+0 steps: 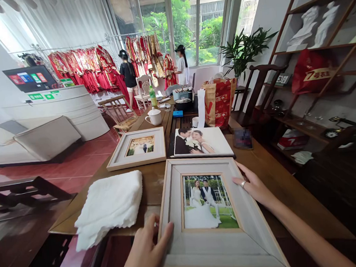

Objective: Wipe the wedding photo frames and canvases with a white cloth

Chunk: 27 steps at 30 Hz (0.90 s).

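Observation:
A large pale-wood picture frame [205, 246] with a wedding photo in it lies tilted toward me at the table's near edge. My left hand [146, 247] grips its lower left side, thumb on the face and fingers curled at the edge. At the upper right side, my right hand [252, 183], with a ring on one finger, holds the frame's border. To the left lies a folded white towel [111, 204] on the wooden table [154, 189]. Behind are a smaller framed photo [139, 148] and a flat wedding photo print [201, 142].
Farther along the table stand a white lidded cup [154, 116], a green bottle [153, 96] and a red paper bag [220, 101]. A wooden chair [256, 92] and shelves [322, 48] line the right. Two people stand by racks of red garments [83, 73].

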Motion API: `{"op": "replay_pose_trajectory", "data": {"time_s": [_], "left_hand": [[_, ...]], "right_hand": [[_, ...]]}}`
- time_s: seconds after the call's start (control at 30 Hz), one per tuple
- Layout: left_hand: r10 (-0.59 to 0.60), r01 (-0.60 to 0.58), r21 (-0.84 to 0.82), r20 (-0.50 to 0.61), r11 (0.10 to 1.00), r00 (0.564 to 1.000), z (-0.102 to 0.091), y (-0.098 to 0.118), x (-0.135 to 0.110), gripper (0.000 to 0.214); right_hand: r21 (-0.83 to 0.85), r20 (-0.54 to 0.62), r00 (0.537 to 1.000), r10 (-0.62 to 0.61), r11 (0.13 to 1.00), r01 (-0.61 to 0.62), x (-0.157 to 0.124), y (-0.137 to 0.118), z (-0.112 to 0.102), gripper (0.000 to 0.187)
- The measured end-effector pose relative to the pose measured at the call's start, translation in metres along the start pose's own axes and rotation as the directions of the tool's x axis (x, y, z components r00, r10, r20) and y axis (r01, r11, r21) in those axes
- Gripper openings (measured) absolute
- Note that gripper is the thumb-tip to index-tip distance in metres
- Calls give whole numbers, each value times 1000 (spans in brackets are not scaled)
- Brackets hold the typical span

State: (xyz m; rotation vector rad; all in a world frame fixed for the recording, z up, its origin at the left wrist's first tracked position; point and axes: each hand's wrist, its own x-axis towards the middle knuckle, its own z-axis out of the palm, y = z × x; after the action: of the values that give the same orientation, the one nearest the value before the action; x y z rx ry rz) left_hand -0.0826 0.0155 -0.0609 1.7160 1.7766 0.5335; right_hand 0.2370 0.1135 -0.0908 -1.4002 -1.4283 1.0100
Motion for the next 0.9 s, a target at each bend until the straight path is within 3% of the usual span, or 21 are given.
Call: {"op": "replay_pose_trajectory", "data": {"time_s": [0.2,0.4,0.5,0.63,0.9], "left_hand": [[38,-45,203,39,978,999,-1,8,4,29],[59,-62,226,22,972,998,4,16,13,23],[50,-49,235,4,971,999,8,17,17,24],[57,-55,273,1,961,998,7,17,19,24],[37,-36,382,5,923,999,1,25,21,27]], "right_hand": [[-187,-110,993,-36,982,15,9,0,1,59],[-130,-149,986,-73,990,54,-3,7,2,62],[-107,-127,986,-105,990,91,-25,7,1,63],[-45,-8,986,-166,985,166,-48,0,-3,53],[-76,19,966,-258,963,259,-51,1,-3,45]]}}
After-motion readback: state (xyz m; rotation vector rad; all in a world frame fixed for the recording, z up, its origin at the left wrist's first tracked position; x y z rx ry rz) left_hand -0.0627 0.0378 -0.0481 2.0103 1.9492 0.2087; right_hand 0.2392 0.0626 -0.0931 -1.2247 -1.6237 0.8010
